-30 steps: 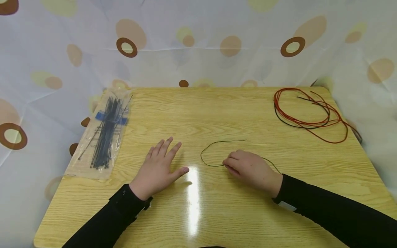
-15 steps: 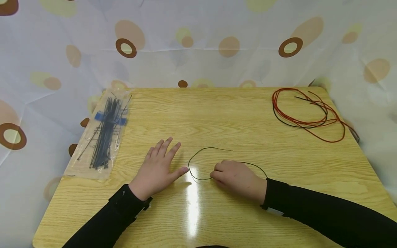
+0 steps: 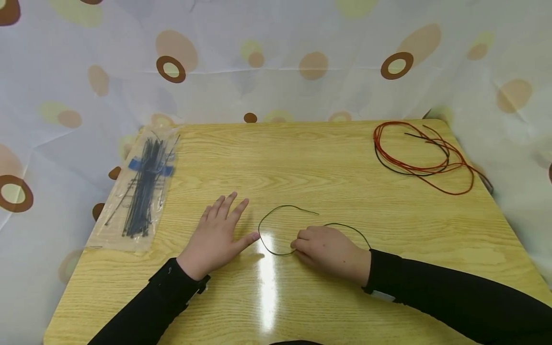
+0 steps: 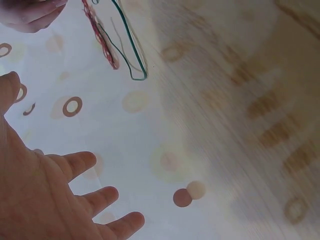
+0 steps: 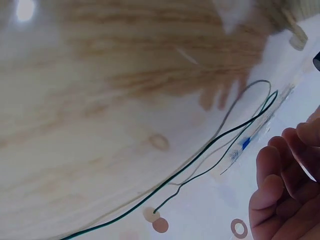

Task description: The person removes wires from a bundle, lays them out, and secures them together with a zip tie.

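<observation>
A thin dark green wire (image 3: 272, 207) curves in an open loop in the middle of the wooden table, its free end pointing right. My right hand (image 3: 329, 249) is palm down over it, with thumb and forefinger pinching it in the head view. The rest of the wire comes out behind the hand and runs to the sleeve. In the right wrist view the wire (image 5: 167, 182) runs past the curled fingers (image 5: 270, 157). My left hand (image 3: 215, 235) is spread with straight fingers, its thumb tip right at the loop's left side. It holds nothing.
A clear bag of black cable ties (image 3: 144, 191) lies along the table's left edge. Coiled red and black wires (image 3: 414, 167) lie at the back right, partly over the edge. A dotted cloth (image 3: 276, 57) surrounds the wooden table (image 3: 267, 158).
My right hand has moved left and towards me, drawing the green wire along until its loop reaches the left thumb. The loop has shifted slightly since. My left hand has stayed in place.
</observation>
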Available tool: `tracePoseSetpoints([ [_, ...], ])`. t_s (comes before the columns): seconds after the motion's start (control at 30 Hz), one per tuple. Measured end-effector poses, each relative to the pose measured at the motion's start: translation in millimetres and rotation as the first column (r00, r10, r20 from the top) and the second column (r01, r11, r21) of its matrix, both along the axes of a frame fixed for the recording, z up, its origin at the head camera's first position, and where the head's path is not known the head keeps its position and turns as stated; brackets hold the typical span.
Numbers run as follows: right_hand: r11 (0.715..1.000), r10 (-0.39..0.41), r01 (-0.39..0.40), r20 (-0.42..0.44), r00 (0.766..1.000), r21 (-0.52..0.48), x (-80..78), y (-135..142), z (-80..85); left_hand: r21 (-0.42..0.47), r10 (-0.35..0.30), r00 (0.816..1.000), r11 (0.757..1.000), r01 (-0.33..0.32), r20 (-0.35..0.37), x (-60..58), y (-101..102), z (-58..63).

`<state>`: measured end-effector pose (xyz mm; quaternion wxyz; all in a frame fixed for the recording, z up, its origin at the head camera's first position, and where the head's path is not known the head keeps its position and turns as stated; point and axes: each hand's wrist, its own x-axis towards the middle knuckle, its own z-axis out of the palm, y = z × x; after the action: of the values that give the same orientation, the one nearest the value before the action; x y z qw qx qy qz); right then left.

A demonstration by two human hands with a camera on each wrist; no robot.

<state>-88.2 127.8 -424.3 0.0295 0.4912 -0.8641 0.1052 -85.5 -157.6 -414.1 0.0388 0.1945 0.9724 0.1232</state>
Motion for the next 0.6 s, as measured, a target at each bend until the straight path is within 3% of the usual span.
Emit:
tracePoseSetpoints([
  [0.33,0.996,-0.018,0.016,-0.022,1.000,-0.083,-0.3,7.8,7.0,0.007,-0.010,1.000,1.000,0.010,0.010,0.0,1.4,0.7],
  [0.6,0.987,-0.123,0.120,-0.020,0.992,-0.103,-15.6,29.9,14.2,0.012,-0.023,0.999,1.000,0.022,0.028,0.1,3.0,2.9],
])
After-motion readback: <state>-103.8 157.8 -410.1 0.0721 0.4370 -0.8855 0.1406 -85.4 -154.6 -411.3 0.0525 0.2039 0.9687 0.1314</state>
